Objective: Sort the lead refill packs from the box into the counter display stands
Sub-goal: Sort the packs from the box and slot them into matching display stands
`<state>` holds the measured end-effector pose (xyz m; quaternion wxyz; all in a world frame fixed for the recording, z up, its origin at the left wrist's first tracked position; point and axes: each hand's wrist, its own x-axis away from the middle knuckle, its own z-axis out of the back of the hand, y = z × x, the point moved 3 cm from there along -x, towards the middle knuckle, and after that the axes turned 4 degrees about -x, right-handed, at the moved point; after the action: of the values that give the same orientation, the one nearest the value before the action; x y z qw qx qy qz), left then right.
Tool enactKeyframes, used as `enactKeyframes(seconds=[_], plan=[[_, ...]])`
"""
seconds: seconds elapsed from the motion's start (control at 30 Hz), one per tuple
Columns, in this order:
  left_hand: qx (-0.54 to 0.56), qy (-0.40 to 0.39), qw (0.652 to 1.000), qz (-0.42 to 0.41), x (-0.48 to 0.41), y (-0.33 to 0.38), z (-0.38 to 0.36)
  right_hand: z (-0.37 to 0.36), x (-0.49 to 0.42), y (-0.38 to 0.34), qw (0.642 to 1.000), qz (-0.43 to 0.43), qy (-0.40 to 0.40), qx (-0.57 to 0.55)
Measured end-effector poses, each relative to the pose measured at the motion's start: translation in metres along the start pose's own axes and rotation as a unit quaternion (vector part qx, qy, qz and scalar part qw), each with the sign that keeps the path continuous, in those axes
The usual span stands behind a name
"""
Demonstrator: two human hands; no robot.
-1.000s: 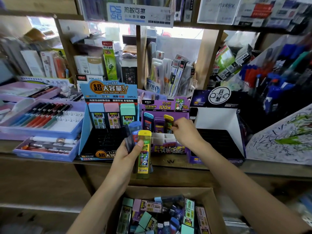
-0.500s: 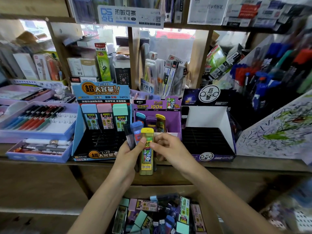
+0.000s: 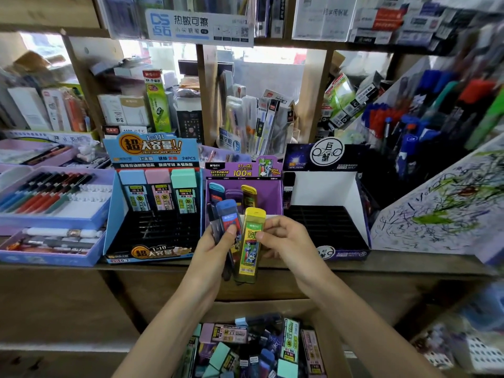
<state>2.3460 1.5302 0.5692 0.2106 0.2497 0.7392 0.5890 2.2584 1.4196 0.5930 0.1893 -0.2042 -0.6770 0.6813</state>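
Fingertips of the right hand pinched the yellow pack; the left hand gripped the remaining packs. Recommended: draw it clear, then seat it upright in the purple stand.

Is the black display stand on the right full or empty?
Nearly empty. The black stand shows bare dark slots across its tray; only one dark pack seems to stand at its back left corner.

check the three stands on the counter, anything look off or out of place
Nothing looks damaged or spilled. The only oddity: the dark stand on the right shows bare slots, while the blue stand and purple stand each have three packs upright in their back rows.
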Motion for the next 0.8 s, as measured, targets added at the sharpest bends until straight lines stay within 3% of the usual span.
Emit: enactKeyframes(seconds=[0.57, 0.8], plan=[[-0.014, -0.004, 1.0, 0.015, -0.002, -0.011, 0.017, 0.086, -0.015, -0.005, 0.995, 0.026, 0.1, 0.003], [-0.018, -0.001, 1.0, 0.012, -0.003, -0.01, 0.021, 0.077, -0.031, -0.028, 0.984, 0.125, 0.13, 0.003]])
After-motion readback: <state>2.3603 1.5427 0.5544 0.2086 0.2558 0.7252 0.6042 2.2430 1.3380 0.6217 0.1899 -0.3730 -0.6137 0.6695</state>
